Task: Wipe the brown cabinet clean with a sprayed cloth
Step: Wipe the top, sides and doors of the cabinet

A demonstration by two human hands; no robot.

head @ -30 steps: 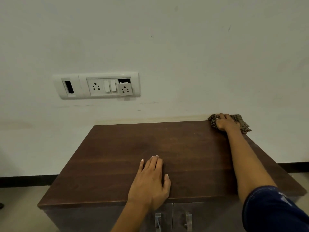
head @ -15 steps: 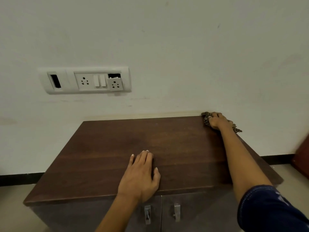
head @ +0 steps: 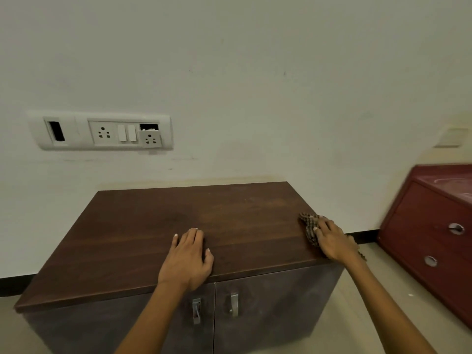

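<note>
The brown cabinet (head: 158, 226) stands against a white wall, with a dark wood top and two doors with metal handles below. My left hand (head: 187, 259) lies flat on the top near the front edge, fingers straight. My right hand (head: 333, 241) presses a patterned brown cloth (head: 310, 226) onto the top at its right edge, near the front corner. Most of the cloth is hidden under the hand, and a bit of it hangs past the edge.
A red cabinet (head: 431, 231) with round drawer pulls stands to the right, a strip of floor between it and the brown one. A white socket panel (head: 102, 131) is on the wall above left. A dark skirting runs along the floor.
My right hand has dragged the cloth from the back right corner forward along the right edge. The left hand has stayed flat in place. The view has swung right, bringing in the red cabinet.
</note>
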